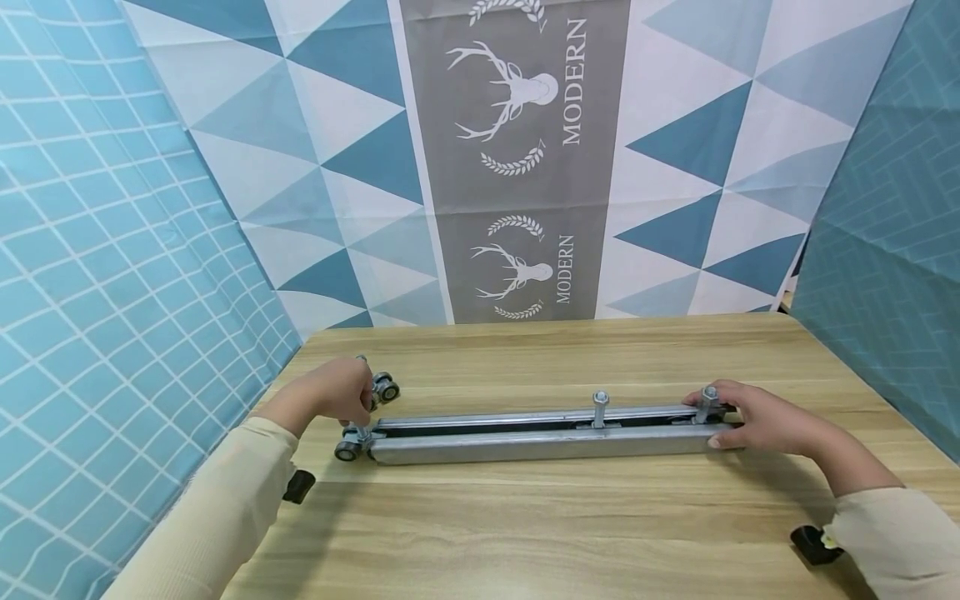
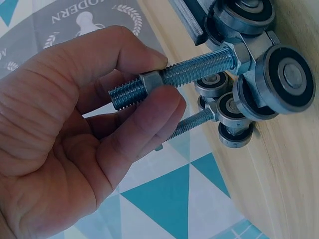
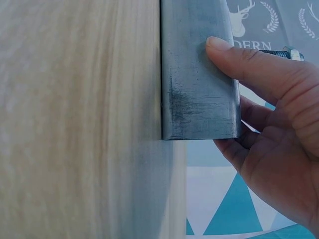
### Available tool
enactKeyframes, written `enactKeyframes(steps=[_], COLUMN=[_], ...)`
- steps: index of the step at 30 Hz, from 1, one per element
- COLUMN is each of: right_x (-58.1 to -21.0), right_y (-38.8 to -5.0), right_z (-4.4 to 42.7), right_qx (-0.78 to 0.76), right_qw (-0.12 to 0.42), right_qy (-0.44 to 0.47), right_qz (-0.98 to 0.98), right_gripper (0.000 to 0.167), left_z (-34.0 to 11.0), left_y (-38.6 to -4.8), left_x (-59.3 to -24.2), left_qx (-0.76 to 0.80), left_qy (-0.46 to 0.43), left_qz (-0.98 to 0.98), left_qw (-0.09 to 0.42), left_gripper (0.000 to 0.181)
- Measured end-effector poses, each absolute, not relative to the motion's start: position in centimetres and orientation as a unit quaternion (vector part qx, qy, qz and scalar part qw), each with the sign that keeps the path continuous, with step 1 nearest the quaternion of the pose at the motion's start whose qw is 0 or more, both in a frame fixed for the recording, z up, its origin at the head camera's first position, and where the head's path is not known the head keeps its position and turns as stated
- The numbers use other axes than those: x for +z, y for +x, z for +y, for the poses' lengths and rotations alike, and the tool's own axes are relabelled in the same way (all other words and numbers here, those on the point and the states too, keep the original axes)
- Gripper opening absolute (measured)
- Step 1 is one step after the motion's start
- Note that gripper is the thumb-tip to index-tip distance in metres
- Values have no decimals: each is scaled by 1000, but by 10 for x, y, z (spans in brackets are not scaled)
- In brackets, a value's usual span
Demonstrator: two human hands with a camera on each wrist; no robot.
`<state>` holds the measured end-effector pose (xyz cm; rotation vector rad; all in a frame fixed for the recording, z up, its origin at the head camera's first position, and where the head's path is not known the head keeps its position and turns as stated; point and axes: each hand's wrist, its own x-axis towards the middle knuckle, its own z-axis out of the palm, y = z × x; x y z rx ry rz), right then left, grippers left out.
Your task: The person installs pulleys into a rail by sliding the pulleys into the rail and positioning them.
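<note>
A grey metal channel rail (image 1: 540, 447) lies across the table with its slot facing up. Two upright bolts, a middle bolt (image 1: 599, 410) and a right bolt (image 1: 707, 403), rise from the slot. My right hand (image 1: 772, 423) grips the rail's right end, its thumb on the near wall in the right wrist view. At the other end my left hand (image 1: 347, 390) pinches the nut (image 2: 151, 81) on the threaded bolt of a roller trolley (image 2: 284, 79). This trolley is at the rail's left end; whether any wheels are inside cannot be told. Behind it stands a second roller trolley (image 2: 232, 109).
Under the rail is a wood-grain table (image 1: 525, 525). A patterned cloth (image 1: 525, 167) hangs behind it, with a blue checked cloth (image 1: 97, 250) at the left. Black objects show beside each forearm, one left (image 1: 299, 487) and one right (image 1: 813, 546).
</note>
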<state>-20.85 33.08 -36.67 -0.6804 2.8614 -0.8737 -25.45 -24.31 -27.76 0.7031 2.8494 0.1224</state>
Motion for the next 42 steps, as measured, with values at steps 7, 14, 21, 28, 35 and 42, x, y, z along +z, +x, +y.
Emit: enactKeyframes(steps=[7,14,21,28,35,42], right_x=[-367,-366,-365,-365,-367,-368], right_y=[-208,-207,-207,-205,-207,-207], right_z=[331,329,329,329,329,331], right_qx=[-289,-282,-277,-281,-280,-281], right_qw=[36,31,27,29,28,24], right_qy=[-226,-221,-221,-223,-220,-221], right_qz=[930,933,935,933,934,934], right_gripper=[59,58,58,58,58,57], left_z=[-235,-228,-220,-210,-204,-197], left_y=[-255,-256,-256,-255,-255,-253], left_x=[-279,-280,-282,-280,-280,-278], left_qx=[45,47,55,48,43,43], left_qy=[257,260,273,275,284,291], left_qz=[960,959,955,955,953,950], left_qw=[99,100,100,98,99,103], left_gripper=[31,24,26,25,26,26])
